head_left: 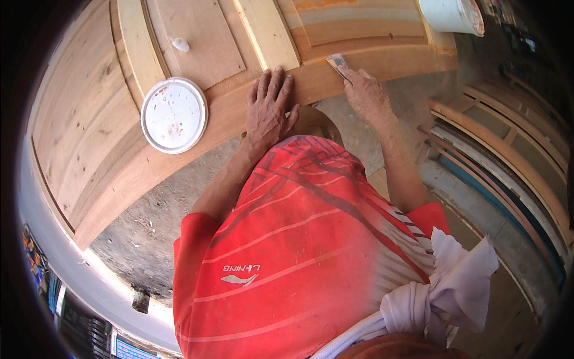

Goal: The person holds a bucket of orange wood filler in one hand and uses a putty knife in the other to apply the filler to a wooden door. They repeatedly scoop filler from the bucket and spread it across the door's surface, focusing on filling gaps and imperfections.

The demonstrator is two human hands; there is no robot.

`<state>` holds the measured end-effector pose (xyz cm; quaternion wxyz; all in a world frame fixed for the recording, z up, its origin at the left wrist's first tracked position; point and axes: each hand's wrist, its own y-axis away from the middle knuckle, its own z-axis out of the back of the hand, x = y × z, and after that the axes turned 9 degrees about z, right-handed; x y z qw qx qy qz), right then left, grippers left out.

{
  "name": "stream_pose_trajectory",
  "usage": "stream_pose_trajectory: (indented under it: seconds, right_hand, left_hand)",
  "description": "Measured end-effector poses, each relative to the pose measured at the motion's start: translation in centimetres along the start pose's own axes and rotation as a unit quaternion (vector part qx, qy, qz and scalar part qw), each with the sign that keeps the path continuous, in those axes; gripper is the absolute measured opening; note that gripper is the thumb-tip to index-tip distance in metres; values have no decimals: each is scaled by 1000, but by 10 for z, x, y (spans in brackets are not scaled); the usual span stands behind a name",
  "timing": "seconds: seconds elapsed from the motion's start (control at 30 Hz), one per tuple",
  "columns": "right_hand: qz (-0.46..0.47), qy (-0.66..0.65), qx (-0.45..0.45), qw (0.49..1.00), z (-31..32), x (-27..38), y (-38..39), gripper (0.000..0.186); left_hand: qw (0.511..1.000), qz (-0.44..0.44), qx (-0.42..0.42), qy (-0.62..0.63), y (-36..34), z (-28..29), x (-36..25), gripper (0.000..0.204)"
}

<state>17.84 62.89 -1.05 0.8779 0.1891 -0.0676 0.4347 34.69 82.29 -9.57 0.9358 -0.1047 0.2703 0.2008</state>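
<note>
On the pale panelled wooden door | round white plastic lid lies left | left hand flat, fingers spread, holding nothing, on the lower rail | right hand grips small metal-bladed scraper against rail | white bucket far right.

The door is bare, matt wood. On it lies a white plastic lid, smooth but smeared. The scraper blade looks like metal.

Sunlit dusty concrete floor, wooden frames stacked at right.
</note>
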Motion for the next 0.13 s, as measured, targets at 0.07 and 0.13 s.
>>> stream_pose_trajectory:
  seconds: [0.07,0.13]
  right_hand:
    - [-22,-13,-4,1000,-15,4,4,44]
    - [-37,-10,-8,999,-33,7,10,46]
  left_hand:
    - [1000,-4,4,1,-1,0,1,72]
    - [1000,-9,8,2,-1,0,1,73]
